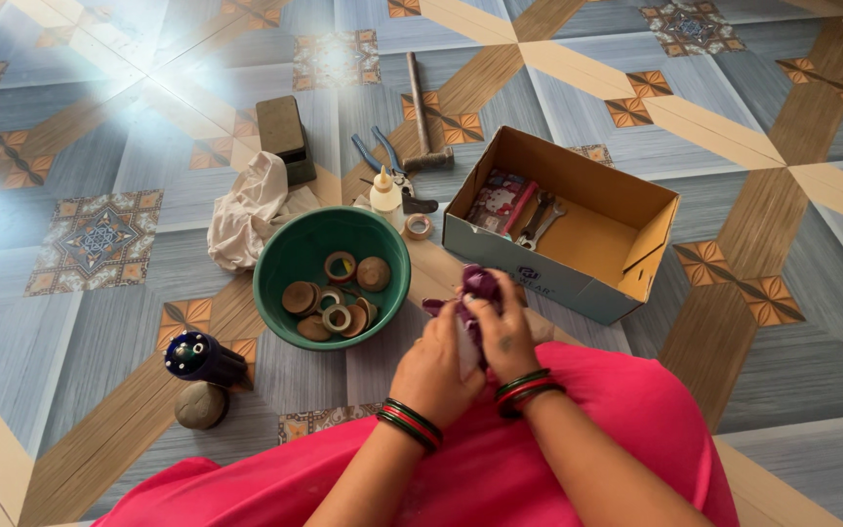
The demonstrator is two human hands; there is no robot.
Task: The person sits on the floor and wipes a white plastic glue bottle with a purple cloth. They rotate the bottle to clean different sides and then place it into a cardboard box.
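A small dark purple cloth piece (481,284) is gripped by both hands over my lap. My left hand (434,369) grips its lower part, with a bit of white showing between the fingers. My right hand (501,335) pinches it from the right, close against the left hand. Both wrists wear dark, red and green bangles. Just to the left stands a green bowl (279,285) with several round wooden and ring-shaped pieces in it. My pink garment (636,420) covers the lap below the hands.
An open cardboard box (597,293) with spanners and a printed packet lies to the right. Behind the bowl are a small glue bottle (385,191), tape roll (419,226), blue-handled pliers (380,156), hammer (420,112), dark block (281,129) and crumpled cloth (246,210). A dark blue cylinder (199,357) and stone (200,404) sit left.
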